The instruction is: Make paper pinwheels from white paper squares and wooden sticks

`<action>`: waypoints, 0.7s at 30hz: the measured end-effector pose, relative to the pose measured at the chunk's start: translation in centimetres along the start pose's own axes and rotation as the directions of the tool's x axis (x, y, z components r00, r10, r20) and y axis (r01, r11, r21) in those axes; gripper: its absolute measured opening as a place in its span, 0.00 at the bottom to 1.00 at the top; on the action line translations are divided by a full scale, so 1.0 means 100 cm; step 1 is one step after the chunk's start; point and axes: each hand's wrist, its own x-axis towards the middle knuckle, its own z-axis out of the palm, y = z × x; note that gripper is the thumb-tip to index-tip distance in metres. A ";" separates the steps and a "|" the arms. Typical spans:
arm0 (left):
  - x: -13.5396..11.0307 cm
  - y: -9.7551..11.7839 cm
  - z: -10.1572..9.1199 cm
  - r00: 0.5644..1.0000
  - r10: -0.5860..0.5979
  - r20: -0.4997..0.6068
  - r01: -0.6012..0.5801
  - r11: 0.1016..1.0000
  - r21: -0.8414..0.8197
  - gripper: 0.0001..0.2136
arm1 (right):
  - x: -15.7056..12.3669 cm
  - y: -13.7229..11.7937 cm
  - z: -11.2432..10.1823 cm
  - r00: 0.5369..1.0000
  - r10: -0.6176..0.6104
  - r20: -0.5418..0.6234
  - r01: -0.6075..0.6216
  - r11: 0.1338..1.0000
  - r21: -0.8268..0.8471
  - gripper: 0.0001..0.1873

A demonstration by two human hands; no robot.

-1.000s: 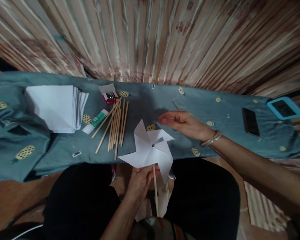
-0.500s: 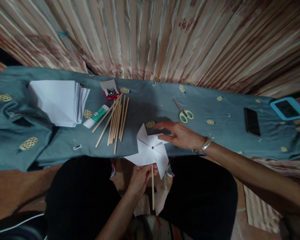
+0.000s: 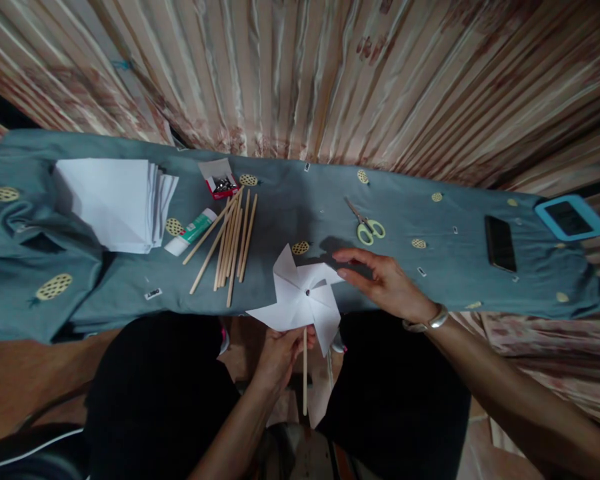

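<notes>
A white paper pinwheel [image 3: 300, 297] is pinned to a thin wooden stick [image 3: 305, 373] just in front of the table's near edge. My left hand [image 3: 280, 353] is closed round the stick right under the paper. My right hand [image 3: 380, 280] hovers to the right of the pinwheel, fingers stretched out and apart, fingertips almost touching the upper right blade. It holds nothing, and a metal bangle sits on that wrist.
On the blue-grey cloth [image 3: 430, 280] lie several wooden sticks [image 3: 230, 243], a stack of white paper [image 3: 115, 203], a glue tube [image 3: 190, 232], a small box of pins [image 3: 220, 181], green-handled scissors [image 3: 366, 225], a black phone [image 3: 500, 243] and a blue-cased device [image 3: 570, 217]. A curtain hangs behind.
My right hand came down from above the scissors to the pinwheel's blade, then slid a little to the right. The pinwheel stays in my left hand, its blades slightly turned.
</notes>
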 end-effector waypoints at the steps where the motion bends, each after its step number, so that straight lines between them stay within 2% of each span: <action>1: -0.001 0.003 0.002 1.000 0.011 -0.001 -0.011 1.000 0.005 0.11 | -0.003 0.000 -0.001 0.999 0.012 -0.047 -0.011 1.000 0.019 0.16; 4: -0.003 0.015 0.010 0.997 0.072 0.026 -0.073 0.997 0.035 0.11 | -0.011 -0.002 -0.004 0.977 0.042 -0.209 -0.020 0.994 0.105 0.16; 7: -0.004 0.032 0.020 0.981 0.164 0.100 -0.172 0.982 0.079 0.10 | -0.015 -0.004 -0.003 0.930 0.091 -0.357 -0.007 0.973 0.231 0.15; 10: -0.003 0.051 0.031 0.960 0.240 0.146 -0.253 0.965 0.076 0.11 | -0.016 -0.005 0.005 0.904 0.127 -0.409 0.010 0.948 0.318 0.13; 16: 0.004 0.079 0.050 0.929 0.322 0.182 -0.338 0.939 0.061 0.11 | -0.018 0.002 0.029 0.921 0.167 -0.353 0.002 0.902 0.432 0.11; 21: 0.015 0.091 0.062 0.931 0.288 0.223 -0.313 0.946 0.086 0.14 | -0.022 0.003 0.042 0.985 0.083 -0.151 0.016 0.832 0.555 0.15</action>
